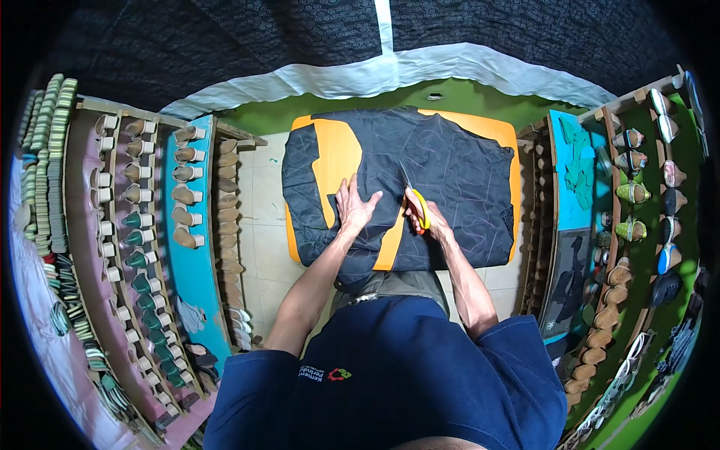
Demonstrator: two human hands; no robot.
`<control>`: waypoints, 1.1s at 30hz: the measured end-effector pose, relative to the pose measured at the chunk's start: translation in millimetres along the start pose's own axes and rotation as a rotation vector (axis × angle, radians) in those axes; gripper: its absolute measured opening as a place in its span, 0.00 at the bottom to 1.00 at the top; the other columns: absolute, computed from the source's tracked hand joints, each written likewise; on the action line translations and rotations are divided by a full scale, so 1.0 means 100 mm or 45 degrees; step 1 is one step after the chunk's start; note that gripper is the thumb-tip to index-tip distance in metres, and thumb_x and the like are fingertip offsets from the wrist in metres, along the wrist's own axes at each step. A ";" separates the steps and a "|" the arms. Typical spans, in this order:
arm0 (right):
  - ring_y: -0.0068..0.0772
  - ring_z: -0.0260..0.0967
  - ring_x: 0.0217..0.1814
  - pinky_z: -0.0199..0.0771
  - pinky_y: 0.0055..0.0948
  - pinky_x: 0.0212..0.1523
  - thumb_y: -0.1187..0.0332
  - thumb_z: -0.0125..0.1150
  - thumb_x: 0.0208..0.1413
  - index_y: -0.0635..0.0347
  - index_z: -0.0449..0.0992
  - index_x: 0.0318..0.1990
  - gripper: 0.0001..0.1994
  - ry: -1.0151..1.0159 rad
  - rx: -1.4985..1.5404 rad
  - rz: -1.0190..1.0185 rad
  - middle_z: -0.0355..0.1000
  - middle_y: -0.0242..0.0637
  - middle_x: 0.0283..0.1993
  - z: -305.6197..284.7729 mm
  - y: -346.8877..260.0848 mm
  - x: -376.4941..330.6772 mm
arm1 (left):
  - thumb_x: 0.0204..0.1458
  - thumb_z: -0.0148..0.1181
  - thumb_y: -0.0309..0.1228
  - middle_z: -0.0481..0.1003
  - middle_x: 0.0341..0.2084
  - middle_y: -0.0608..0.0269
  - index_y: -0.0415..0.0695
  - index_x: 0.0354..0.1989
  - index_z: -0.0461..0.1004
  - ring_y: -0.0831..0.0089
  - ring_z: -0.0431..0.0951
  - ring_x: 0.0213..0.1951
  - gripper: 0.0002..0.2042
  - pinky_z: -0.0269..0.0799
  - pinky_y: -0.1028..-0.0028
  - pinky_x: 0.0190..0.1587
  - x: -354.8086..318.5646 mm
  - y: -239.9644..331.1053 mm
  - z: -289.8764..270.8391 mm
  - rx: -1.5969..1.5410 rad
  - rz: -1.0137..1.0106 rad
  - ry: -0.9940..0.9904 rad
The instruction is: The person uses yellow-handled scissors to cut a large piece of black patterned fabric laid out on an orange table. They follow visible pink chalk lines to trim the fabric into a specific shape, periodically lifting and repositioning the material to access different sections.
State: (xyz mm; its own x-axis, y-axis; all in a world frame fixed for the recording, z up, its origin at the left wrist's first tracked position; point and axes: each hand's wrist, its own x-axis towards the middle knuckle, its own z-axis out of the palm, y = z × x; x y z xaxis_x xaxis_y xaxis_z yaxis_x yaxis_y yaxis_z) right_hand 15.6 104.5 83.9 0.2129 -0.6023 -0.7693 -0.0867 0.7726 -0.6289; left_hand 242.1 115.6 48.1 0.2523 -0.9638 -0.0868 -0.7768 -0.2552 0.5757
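Observation:
Dark cloth point(465, 169) with pale chalk-like lines covers most of an orange tabletop point(339, 150). Orange shows through gaps at the left and at the near middle. Fingers spread, my left hand point(355, 208) presses down on the cloth beside the left gap. My right hand point(430, 222) grips scissors point(423, 208) with yellow and red handles. Their blades point away from me over the cloth, right of my left hand. Whether the blades have cloth between them is too small to tell.
Racks with shoe lasts point(189, 195) line the left side, near striped stacked pieces point(54, 142). On the right, another rack carries lasts and shoes point(634, 193). Green scraps point(577, 165) hang on a blue panel. Beyond the table hangs a dark patterned curtain point(300, 34) with white edging.

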 end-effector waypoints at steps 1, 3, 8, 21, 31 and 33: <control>0.20 0.60 0.12 0.62 0.22 0.13 0.26 0.57 0.53 0.58 0.72 0.28 0.36 0.001 0.029 0.011 0.62 0.26 0.16 0.00 0.02 0.03 | 0.46 0.74 0.47 0.60 0.66 0.41 0.55 0.74 0.56 0.42 0.59 0.67 0.46 0.61 0.50 0.66 0.05 0.03 -0.03 0.086 -0.010 -0.141; 0.20 0.61 0.14 0.64 0.22 0.16 0.25 0.54 0.54 0.60 0.71 0.30 0.38 -0.007 0.107 0.029 0.62 0.26 0.17 -0.02 0.05 0.10 | 0.44 0.76 0.43 0.61 0.65 0.42 0.58 0.75 0.55 0.43 0.60 0.66 0.48 0.63 0.49 0.64 0.14 0.20 -0.21 0.264 -0.017 -0.425; 0.21 0.61 0.15 0.63 0.22 0.18 0.23 0.49 0.54 0.59 0.71 0.30 0.40 -0.011 0.175 0.049 0.62 0.26 0.17 0.14 0.00 0.19 | 0.43 0.63 0.22 0.78 0.42 0.54 0.56 0.69 0.67 0.59 0.77 0.40 0.38 0.69 0.56 0.50 0.32 -0.05 -0.22 -0.028 -0.051 -0.489; 0.22 0.60 0.15 0.59 0.24 0.18 0.23 0.52 0.53 0.53 0.70 0.23 0.37 0.113 0.340 -0.070 0.62 0.27 0.18 0.52 0.04 0.12 | 0.38 0.51 0.24 0.78 0.53 0.53 0.44 0.63 0.75 0.56 0.58 0.71 0.35 0.42 0.61 0.75 0.64 -0.17 -0.41 -1.369 -0.741 -0.928; 0.22 0.63 0.21 0.60 0.22 0.24 0.20 0.58 0.45 0.58 0.73 0.26 0.41 0.224 0.318 -0.069 0.64 0.27 0.19 0.64 -0.10 0.23 | 0.54 0.67 0.29 0.73 0.60 0.45 0.44 0.63 0.74 0.63 0.74 0.61 0.25 0.68 0.66 0.64 0.56 0.17 -0.68 -1.406 -0.719 -0.998; 0.23 0.62 0.23 0.60 0.23 0.27 0.19 0.57 0.45 0.60 0.74 0.28 0.42 0.219 0.322 -0.075 0.64 0.28 0.21 0.65 -0.13 0.32 | 0.54 0.67 0.29 0.73 0.60 0.46 0.45 0.64 0.74 0.62 0.74 0.61 0.26 0.67 0.66 0.64 0.54 0.17 -0.66 -1.372 -0.666 -0.936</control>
State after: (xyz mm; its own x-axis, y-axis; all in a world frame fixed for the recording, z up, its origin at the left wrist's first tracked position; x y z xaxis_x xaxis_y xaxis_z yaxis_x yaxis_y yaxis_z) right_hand 86.7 88.4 75.2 0.0408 -0.6560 -0.7537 0.1706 0.7478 -0.6416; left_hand 281.1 64.5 106.9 -0.2446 -0.6827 -0.6885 0.2140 -0.7306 0.6484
